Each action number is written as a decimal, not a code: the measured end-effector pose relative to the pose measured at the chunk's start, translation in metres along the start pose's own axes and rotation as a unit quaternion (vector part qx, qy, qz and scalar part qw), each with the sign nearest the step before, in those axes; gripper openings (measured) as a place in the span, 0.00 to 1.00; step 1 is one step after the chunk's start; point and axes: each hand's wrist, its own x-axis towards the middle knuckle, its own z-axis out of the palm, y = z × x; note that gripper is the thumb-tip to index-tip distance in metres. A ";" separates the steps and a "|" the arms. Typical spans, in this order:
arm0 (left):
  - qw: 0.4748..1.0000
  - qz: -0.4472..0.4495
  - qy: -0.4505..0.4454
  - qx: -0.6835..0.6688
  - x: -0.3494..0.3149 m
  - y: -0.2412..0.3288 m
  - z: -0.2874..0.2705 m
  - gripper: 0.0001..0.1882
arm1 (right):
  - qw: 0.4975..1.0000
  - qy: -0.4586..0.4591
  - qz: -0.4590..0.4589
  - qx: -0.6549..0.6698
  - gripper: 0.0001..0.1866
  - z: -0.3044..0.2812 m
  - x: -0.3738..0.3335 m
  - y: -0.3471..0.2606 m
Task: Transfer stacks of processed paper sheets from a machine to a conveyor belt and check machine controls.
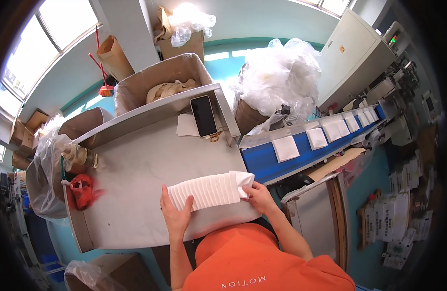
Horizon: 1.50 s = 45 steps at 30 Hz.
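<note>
Row of folded white napkins (pixel 204 190) held over near side of counter (pixel 131 194); contact with surface cannot be told. Left end held by left hand (pixel 176 212), thumb on near side; right end gripped by right hand (pixel 258 198), end napkins tilted. Even inward pressure judged best, to avoid buckling; tilted end best squared. Blue belt (pixel 258 163) with more napkins (pixel 285 148) to right; phone (pixel 203 116) at far side.
</note>
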 end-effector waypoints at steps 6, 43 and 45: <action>0.997 0.013 -0.051 -0.049 -0.005 0.006 0.003 0.47 | 0.946 0.011 -0.174 -0.274 0.24 0.027 -0.004 -0.012; 0.995 0.077 -0.030 0.057 -0.011 0.027 0.020 0.48 | 0.995 -0.092 0.031 -0.036 0.19 0.027 -0.004 -0.004; 0.997 0.056 -0.021 0.047 -0.009 0.024 0.016 0.48 | 0.979 -0.119 0.134 -0.096 0.17 0.007 -0.005 -0.007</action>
